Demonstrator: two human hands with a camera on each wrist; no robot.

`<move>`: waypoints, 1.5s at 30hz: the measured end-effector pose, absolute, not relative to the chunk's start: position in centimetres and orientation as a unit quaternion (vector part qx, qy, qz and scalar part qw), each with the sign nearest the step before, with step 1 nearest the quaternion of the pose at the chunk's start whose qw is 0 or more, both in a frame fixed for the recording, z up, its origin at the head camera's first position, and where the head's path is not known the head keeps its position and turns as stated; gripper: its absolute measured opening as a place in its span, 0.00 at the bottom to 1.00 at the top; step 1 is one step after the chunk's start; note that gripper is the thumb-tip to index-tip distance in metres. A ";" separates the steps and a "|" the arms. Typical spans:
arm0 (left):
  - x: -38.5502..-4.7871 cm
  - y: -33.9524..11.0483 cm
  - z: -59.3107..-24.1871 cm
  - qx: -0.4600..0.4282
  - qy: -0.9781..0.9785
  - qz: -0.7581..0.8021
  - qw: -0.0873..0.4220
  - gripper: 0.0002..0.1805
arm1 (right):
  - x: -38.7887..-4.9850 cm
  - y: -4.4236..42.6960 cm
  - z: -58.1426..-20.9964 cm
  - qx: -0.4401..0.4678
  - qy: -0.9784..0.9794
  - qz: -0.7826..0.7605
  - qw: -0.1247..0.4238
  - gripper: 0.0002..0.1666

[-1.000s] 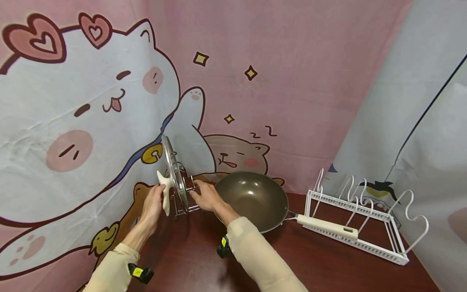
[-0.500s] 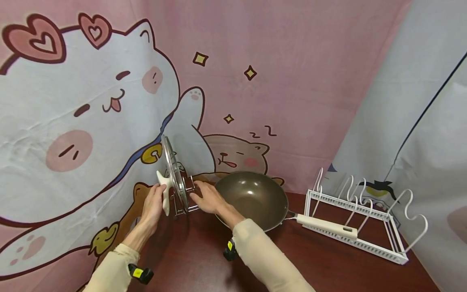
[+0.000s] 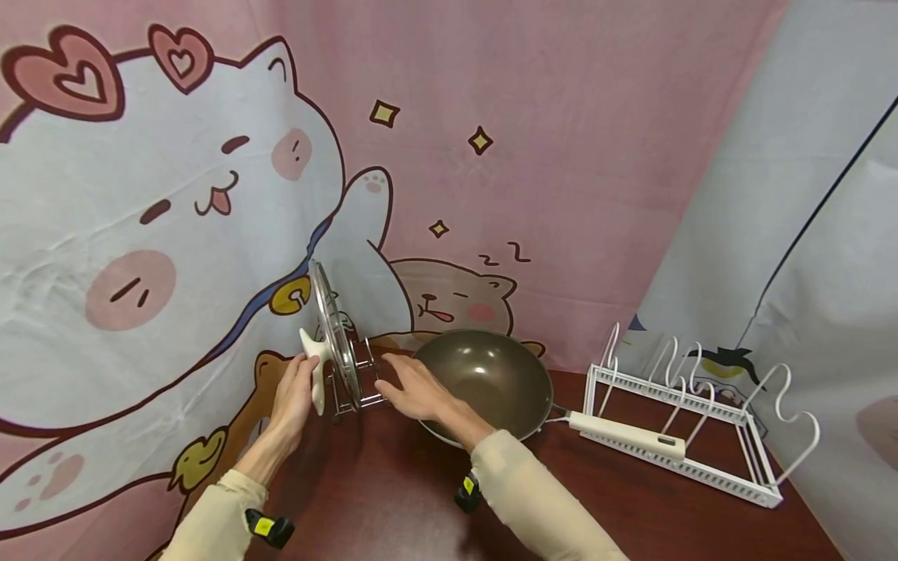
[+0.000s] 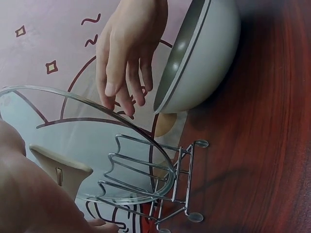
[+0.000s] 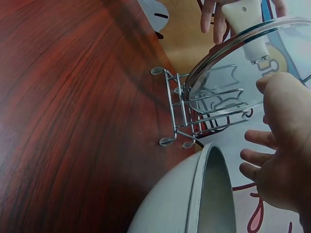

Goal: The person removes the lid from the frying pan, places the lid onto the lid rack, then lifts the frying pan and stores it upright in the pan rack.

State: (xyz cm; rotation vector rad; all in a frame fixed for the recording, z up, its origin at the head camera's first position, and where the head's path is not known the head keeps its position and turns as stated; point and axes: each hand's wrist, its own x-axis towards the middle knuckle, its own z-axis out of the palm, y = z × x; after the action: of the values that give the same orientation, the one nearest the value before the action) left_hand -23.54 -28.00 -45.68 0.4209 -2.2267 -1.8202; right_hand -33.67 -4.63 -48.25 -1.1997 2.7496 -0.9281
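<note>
A glass pot lid (image 3: 333,335) with a cream handle (image 4: 60,170) stands on edge in a small chrome wire rack (image 5: 184,107). My left hand (image 3: 291,397) is at the handle's outer side, its fingers about the handle (image 5: 243,17). On the other side of the lid, my right hand (image 3: 421,389) is apart from both lid and rack, its fingers extended and spread (image 5: 257,155). That hand hovers over the left rim of a brown-lined wok (image 3: 491,382), which has a pale outside (image 4: 214,58) and a cream handle pointing right.
A white rack (image 3: 680,436) with wavy upright dividers stands at the right of the dark red wooden table (image 3: 393,499), behind the wok's handle (image 3: 627,435). A printed curtain (image 3: 561,156) hangs close behind everything.
My right hand has drawn back to the right, away from the wire rack and lid. The left hand, lid and wok stay in place.
</note>
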 end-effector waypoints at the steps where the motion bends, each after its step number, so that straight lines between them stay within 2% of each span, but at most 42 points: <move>1: -23.5 -28.0 -45.6 0.144 -0.761 -0.621 0.118 0.41 | -33.6 -4.3 -48.2 -0.383 0.875 -0.295 0.002 0.39; 6: -23.5 -27.9 -45.6 0.148 -0.765 -0.616 0.117 0.40 | -32.9 -2.9 -48.1 -0.397 0.873 -0.282 0.002 0.40; 16: -23.4 -27.7 -45.5 0.146 -0.758 -0.625 0.115 0.39 | -30.8 0.0 -47.7 -0.441 0.872 -0.209 -0.034 0.39; 32: -23.2 -27.6 -45.6 0.150 -0.763 -0.616 0.127 0.42 | -28.3 5.6 -47.0 -0.443 0.882 -0.157 -0.043 0.41; 45: -22.9 -27.4 -45.6 0.144 -0.784 -0.587 0.143 0.40 | -28.0 10.5 -47.1 -0.429 0.886 -0.150 -0.088 0.41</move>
State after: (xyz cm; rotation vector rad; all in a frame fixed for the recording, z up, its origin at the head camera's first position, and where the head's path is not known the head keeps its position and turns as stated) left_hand -22.92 -27.42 -45.57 0.4154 -2.2603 -1.6924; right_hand -27.98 10.48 -47.13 -1.4287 2.9532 -0.4995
